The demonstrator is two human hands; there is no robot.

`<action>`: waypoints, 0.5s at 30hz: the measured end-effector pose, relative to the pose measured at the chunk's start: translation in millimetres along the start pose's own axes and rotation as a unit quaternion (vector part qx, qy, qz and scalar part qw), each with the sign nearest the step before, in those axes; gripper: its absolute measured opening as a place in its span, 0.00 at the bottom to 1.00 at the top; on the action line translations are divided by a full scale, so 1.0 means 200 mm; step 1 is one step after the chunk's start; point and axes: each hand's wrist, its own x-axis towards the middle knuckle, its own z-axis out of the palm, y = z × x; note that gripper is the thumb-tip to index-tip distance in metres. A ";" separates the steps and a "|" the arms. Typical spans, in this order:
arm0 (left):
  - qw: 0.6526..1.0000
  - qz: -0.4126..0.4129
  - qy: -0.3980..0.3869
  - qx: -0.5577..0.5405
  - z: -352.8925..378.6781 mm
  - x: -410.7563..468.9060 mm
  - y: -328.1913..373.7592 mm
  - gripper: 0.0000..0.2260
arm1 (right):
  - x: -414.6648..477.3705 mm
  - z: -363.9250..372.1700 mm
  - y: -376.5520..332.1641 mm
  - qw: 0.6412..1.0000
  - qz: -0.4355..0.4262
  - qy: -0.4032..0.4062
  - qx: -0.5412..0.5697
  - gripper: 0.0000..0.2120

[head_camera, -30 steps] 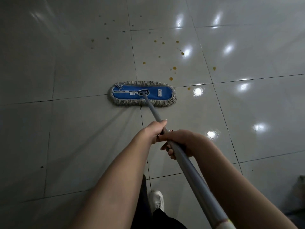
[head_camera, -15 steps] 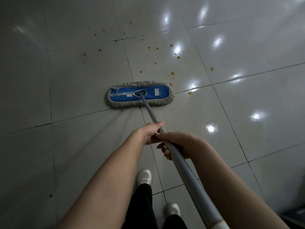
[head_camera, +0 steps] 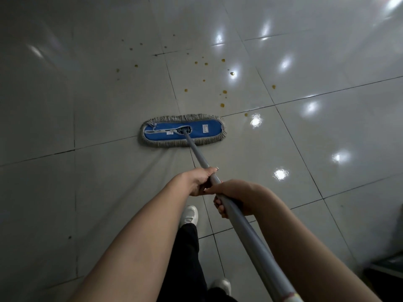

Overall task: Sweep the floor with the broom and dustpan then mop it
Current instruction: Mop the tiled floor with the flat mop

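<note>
While both bare hands close around the grey handle (head_camera: 197,155), the mop (head_camera: 182,131) lies flat on the tiled floor (head_camera: 98,101) ahead of the person. Its head is a long blue pad edged all round with a pale fringe, set crosswise to the view, with its near edge lying close to a dark grout line between tiles. The handle joins the pad near its middle and runs back, down and to the right, passing out of view at the lower right. The left hand (head_camera: 199,179) holds the handle farther forward, its grip wrapped tight on the pole with the knuckles up. The right hand (head_camera: 231,196) sits just behind it, touching or nearly touching the left, its fingers (head_camera: 219,209) curled under the pole, so its grip is likewise closed on the handle. Beyond the far edge of the pad, a scatter of small yellow-brown spots (head_camera: 222,92) marks the tiles, the nearest ones just beside the pad's right end and the rest spread farther away and to the left. Bright round reflections (head_camera: 255,122) lie on the glossy tiles to the right. Below the forearms, dark trousers (head_camera: 188,247) and two white shoes (head_camera: 189,214) show, one foot ahead of the other.
</note>
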 end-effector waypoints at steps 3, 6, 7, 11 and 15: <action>1.000 0.006 0.003 0.007 0.10 -0.09 -0.27 0.16 | -0.09 0.04 0.28 1.000 0.011 -0.005 -0.026 0.13; 1.000 -0.005 -0.005 0.019 0.19 -0.18 -0.53 0.16 | -0.15 0.08 0.56 0.999 0.017 -0.020 -0.036 0.15; 1.000 -0.009 -0.004 0.022 0.22 -0.20 -0.61 0.16 | -0.16 0.09 0.64 0.999 0.016 -0.026 -0.044 0.15; 1.000 -0.025 0.001 0.000 0.29 -0.31 -0.82 0.15 | -0.20 0.14 0.87 0.998 0.012 -0.022 -0.049 0.19; 0.999 -0.032 0.008 -0.044 0.33 -0.39 -0.92 0.15 | -0.20 0.17 0.97 0.999 0.023 -0.005 -0.042 0.26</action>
